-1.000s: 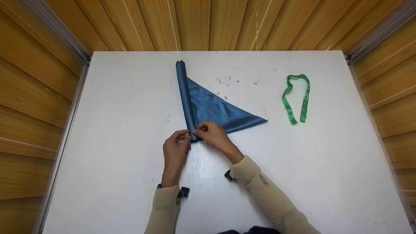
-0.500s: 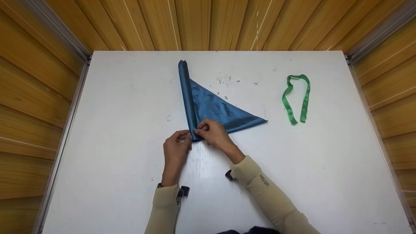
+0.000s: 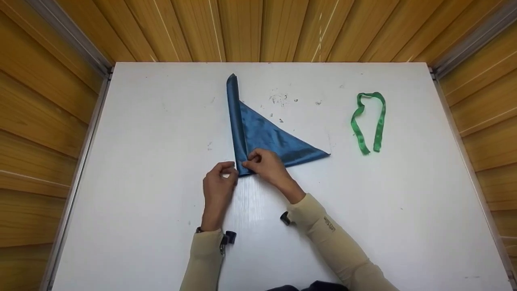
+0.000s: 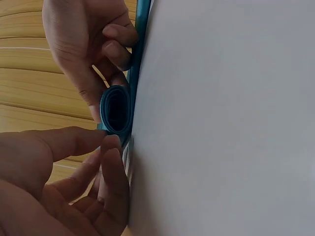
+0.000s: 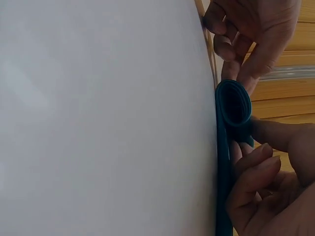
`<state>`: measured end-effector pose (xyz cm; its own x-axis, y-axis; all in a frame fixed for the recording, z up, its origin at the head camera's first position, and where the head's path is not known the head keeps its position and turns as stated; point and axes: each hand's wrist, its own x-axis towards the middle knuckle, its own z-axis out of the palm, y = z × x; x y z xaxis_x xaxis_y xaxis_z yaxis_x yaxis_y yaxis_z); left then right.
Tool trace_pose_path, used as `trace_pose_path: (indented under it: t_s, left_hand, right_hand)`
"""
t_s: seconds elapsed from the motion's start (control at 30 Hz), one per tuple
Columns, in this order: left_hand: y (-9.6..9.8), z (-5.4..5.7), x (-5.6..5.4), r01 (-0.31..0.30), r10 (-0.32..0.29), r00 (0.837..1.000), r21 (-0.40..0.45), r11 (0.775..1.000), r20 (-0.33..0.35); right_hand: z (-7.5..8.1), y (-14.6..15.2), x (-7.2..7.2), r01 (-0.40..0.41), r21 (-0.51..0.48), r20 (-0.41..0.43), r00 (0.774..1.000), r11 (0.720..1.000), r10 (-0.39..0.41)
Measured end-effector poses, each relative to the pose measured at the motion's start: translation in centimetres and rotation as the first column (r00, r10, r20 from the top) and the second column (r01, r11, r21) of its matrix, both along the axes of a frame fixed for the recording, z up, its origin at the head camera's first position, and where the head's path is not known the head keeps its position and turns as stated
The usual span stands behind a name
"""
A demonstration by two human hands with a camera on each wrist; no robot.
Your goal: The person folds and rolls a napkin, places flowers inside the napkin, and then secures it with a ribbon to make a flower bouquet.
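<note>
A shiny blue satin cloth [image 3: 270, 137] lies on the white table, its left side rolled into a long tube and its right side a flat triangle. At the tube's near end, my left hand [image 3: 218, 182] has its bent thumb and fingertips against the left side of the roll. My right hand [image 3: 268, 167] pinches the cloth just right of the tube. Both wrist views show the coiled end of the roll [image 4: 104, 110] between the two hands, with several layers and a hollow middle. The right fingertips [image 5: 266, 150] are partly tucked under the cloth.
A green ribbon [image 3: 379, 125] lies in an open loop at the table's right. Dark marks spot the white tabletop [image 3: 141, 161]. Wood-patterned panels [image 3: 278, 32] stand behind and at both sides.
The rolled tube has shifted slightly to the right, most at its far end. The triangle's right tip has moved a little toward me. Both hands stay nearly in place.
</note>
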<state>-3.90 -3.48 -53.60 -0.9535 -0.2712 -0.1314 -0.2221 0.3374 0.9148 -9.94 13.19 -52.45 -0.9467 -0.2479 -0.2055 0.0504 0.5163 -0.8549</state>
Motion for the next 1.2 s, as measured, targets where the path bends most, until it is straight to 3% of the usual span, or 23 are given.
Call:
trace_pose_path:
  t_s: [0.13,0.4,0.6,0.8,0.97,1.2]
  left_hand:
    - [0.04,0.06,-0.01,0.022,-0.021,1.0,-0.031,0.999,0.018]
    - [0.07,0.22,0.22,0.038,-0.037,0.999,0.072,0.997,-0.016]
    - [-0.1,0.13,0.22,0.029,-0.025,0.999,0.122,0.992,-0.033]
    - [-0.17,0.06,0.04,0.011,-0.012,1.0,0.047,0.999,0.027]
    - [-0.09,0.16,-0.16,0.001,0.001,0.998,-0.033,0.999,0.06]
    - [0.1,0.09,0.07,0.023,-0.024,1.0,0.078,0.997,0.011]
  right_hand:
    - [-0.05,0.02,-0.08,0.024,0.026,-0.014,1.0,0.999,-0.024]
    - [-0.36,-0.06,0.12,-0.017,-0.125,0.072,0.997,0.992,0.027]
    - [-0.2,-0.08,0.08,-0.048,-0.101,0.059,0.997,0.994,0.054]
    - [-0.14,-0.02,-0.22,-0.021,-0.014,-0.009,1.0,1.0,0.02]
    - [-0.1,-0.04,-0.26,0.015,0.0,-0.038,0.999,1.0,-0.015]
    - [-0.12,-0.02,0.06,-0.01,-0.102,0.044,0.999,0.995,0.014]
